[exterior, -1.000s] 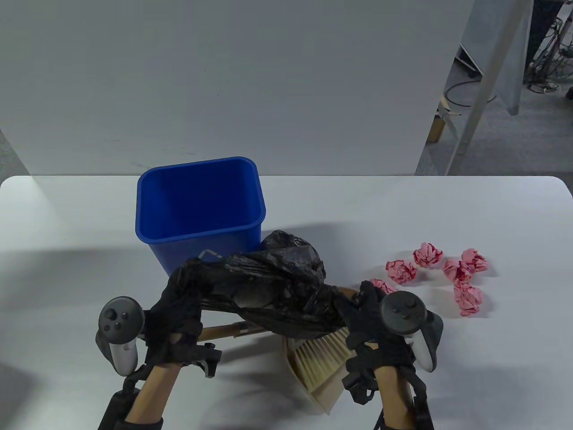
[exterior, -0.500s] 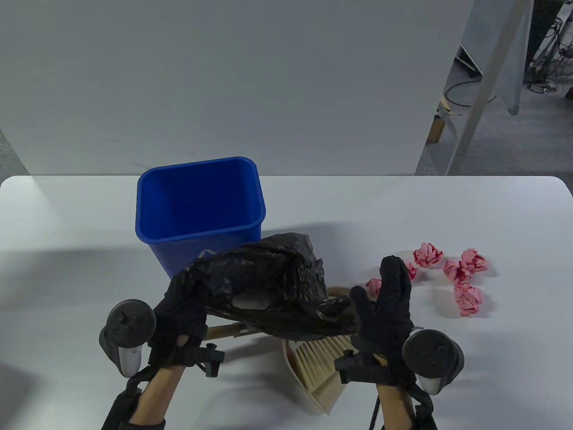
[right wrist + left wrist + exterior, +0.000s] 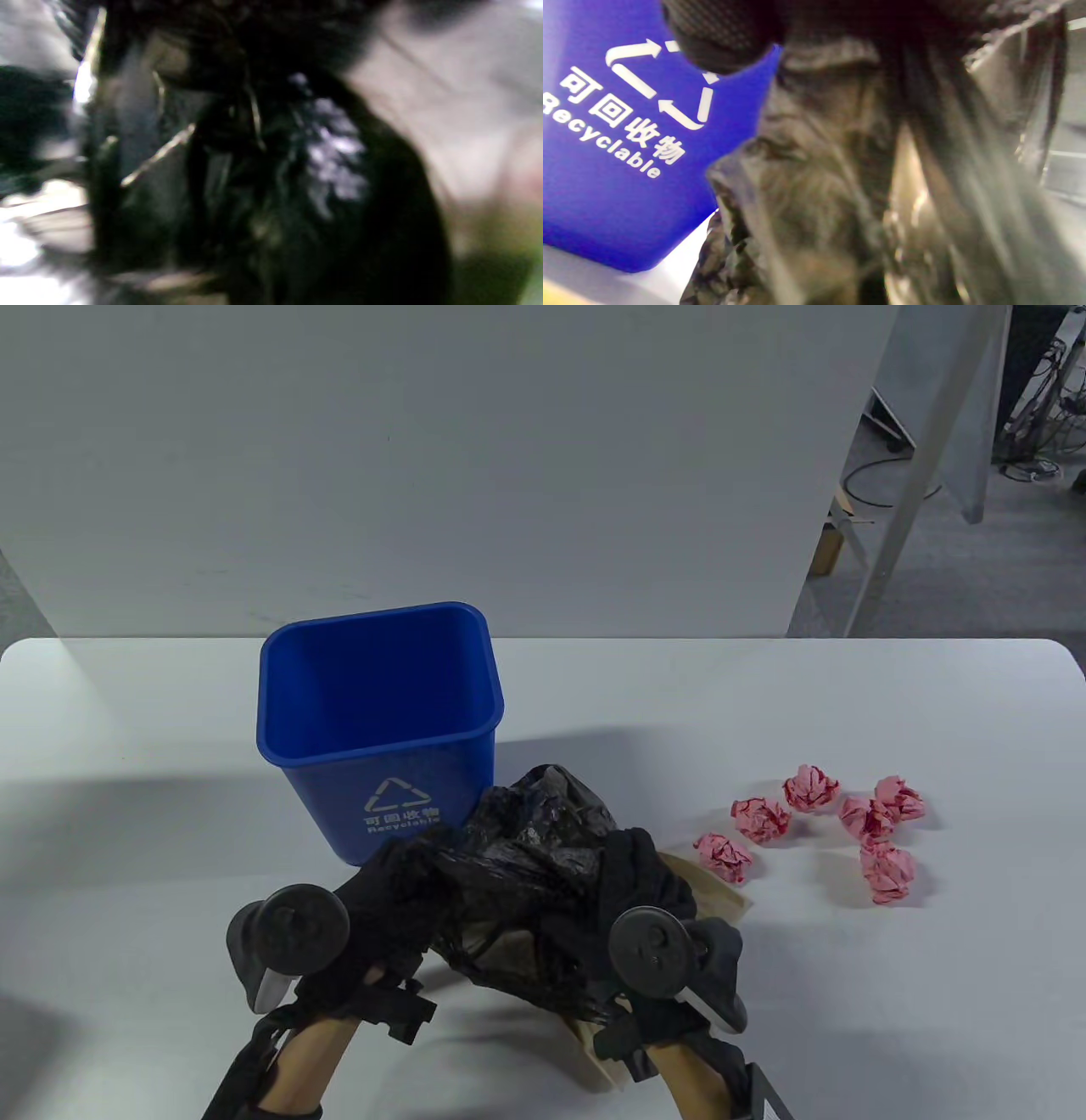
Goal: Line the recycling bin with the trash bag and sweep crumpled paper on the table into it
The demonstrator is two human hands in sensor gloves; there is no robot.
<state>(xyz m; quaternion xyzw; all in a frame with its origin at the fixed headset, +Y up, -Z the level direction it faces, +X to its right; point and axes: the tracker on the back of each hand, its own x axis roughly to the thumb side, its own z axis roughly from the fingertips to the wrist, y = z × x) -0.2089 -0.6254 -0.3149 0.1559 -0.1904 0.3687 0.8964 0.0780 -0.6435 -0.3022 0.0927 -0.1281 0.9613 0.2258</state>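
The blue recycling bin (image 3: 377,721) stands upright and unlined at the table's middle left; its recycling logo fills the left wrist view (image 3: 606,148). In front of it, just above the table, the black trash bag (image 3: 534,831) is bunched between both hands. My left hand (image 3: 399,869) grips its left side, with one gloved fingertip (image 3: 721,38) showing beside the plastic (image 3: 861,169). My right hand (image 3: 632,861) curls over the bag's right side; the right wrist view is a blur of black plastic (image 3: 271,178). Several pink crumpled paper balls (image 3: 814,823) lie to the right.
A tan dustpan (image 3: 717,895) with a brush lies under the bag and hands, mostly hidden. A white wall panel stands behind the table (image 3: 127,780). The table's rounded right corner is past the paper balls.
My right hand, open and raised half a second ago, has come down left onto the bag and closed on it. Both hands moved closer together, bunching the bag, which uncovered the bin's logo.
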